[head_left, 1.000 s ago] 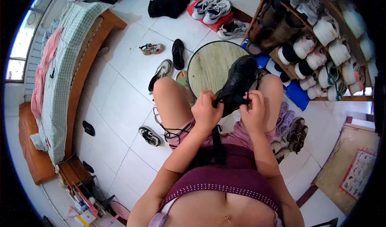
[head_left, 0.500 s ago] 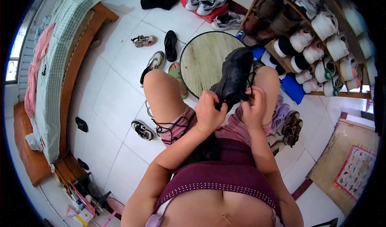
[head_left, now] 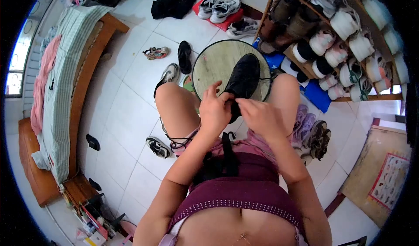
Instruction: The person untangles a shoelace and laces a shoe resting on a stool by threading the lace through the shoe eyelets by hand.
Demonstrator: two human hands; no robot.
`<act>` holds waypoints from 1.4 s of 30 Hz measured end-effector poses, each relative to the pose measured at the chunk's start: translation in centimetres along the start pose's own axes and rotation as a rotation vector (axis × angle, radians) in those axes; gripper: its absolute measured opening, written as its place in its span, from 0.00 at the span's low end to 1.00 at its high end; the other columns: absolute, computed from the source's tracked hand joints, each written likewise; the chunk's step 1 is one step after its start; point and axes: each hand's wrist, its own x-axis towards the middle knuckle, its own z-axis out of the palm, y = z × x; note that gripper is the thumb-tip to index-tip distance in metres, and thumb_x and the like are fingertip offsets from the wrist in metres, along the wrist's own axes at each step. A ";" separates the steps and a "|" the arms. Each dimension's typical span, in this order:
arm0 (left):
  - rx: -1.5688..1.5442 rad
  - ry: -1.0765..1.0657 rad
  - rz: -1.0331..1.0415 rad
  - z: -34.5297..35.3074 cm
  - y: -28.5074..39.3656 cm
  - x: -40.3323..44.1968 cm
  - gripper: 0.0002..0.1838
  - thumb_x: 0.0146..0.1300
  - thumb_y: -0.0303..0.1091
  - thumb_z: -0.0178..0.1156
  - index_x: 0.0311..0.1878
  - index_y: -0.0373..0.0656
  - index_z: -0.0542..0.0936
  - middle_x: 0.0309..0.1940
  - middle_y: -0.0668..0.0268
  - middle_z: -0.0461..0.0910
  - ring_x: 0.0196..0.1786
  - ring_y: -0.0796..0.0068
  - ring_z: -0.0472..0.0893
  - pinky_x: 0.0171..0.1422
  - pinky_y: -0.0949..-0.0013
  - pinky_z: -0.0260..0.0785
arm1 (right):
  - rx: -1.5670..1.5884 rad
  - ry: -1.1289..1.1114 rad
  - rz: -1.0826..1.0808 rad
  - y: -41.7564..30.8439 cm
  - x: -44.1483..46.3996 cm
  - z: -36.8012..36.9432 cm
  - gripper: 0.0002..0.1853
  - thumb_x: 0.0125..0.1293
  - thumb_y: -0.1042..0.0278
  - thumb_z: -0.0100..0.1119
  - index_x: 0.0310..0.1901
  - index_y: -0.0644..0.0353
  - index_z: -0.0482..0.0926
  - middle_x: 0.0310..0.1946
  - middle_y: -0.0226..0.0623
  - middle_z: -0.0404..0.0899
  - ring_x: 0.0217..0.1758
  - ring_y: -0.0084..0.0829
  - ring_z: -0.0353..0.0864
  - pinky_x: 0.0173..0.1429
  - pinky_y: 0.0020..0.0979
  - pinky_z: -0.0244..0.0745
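Note:
A black lace-up shoe (head_left: pixel 245 73) points its toe away from me over the round wood-topped stool (head_left: pixel 208 67); I cannot tell whether it rests on the top. A lace end sticks out at its right side. My left hand (head_left: pixel 214 111) is at the left of the shoe's heel end, thumb and forefinger closed on the edge, the other fingers raised. From the right, my right hand (head_left: pixel 259 117) pinches at the same heel end, its fingertips close to the left thumb. The hands partly hide the shoe's opening.
A shoe rack (head_left: pixel 323 45) full of shoes stands at the right. More shoes lie about the tiled floor, including a black shoe (head_left: pixel 184 57) and a black-and-white sneaker (head_left: pixel 157 147). A bed with a checked cover (head_left: pixel 65 71) runs along the left.
The shoe has shifted a little left and turned, now showing its upper more squarely. Both hands have moved with it, and some left fingers have lifted away.

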 end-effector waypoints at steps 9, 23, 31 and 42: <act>0.183 -0.129 -0.028 0.3 0.7 0.1 0.14 0.54 0.30 0.60 0.44 0.40 0.72 0.59 0.52 0.72 0.35 0.55 0.83 0.34 0.59 0.76 | -0.364 -0.421 0.242 -1.4 1.7 3.3 0.09 0.51 0.68 0.56 0.19 0.59 0.82 0.21 0.44 0.81 0.27 0.41 0.84 0.32 0.40 0.79; 0.362 -0.253 -0.104 0.7 -6.4 4.7 0.15 0.53 0.27 0.56 0.46 0.44 0.70 0.24 0.54 0.80 0.31 0.49 0.81 0.31 0.49 0.71 | -0.408 -0.422 0.092 1.3 -0.9 -4.1 0.04 0.59 0.68 0.52 0.34 0.51 0.77 0.20 0.44 0.78 0.26 0.48 0.80 0.30 0.46 0.75; 0.324 -0.085 -0.335 -7.0 -6.8 6.2 0.11 0.65 0.41 0.52 0.41 0.43 0.71 0.25 0.52 0.80 0.30 0.46 0.80 0.31 0.48 0.72 | 0.114 -0.198 0.405 6.7 -5.9 -2.8 0.06 0.61 0.69 0.54 0.37 0.52 0.81 0.28 0.36 0.80 0.29 0.36 0.80 0.35 0.35 0.75; 0.150 0.068 0.007 -1.5 -0.6 2.1 0.11 0.48 0.33 0.61 0.33 0.44 0.70 0.19 0.60 0.76 0.22 0.58 0.78 0.26 0.57 0.70 | -0.203 -0.024 0.315 -2.7 4.9 0.8 0.36 0.49 0.63 0.68 0.60 0.60 0.65 0.49 0.47 0.67 0.57 0.50 0.69 0.55 0.47 0.71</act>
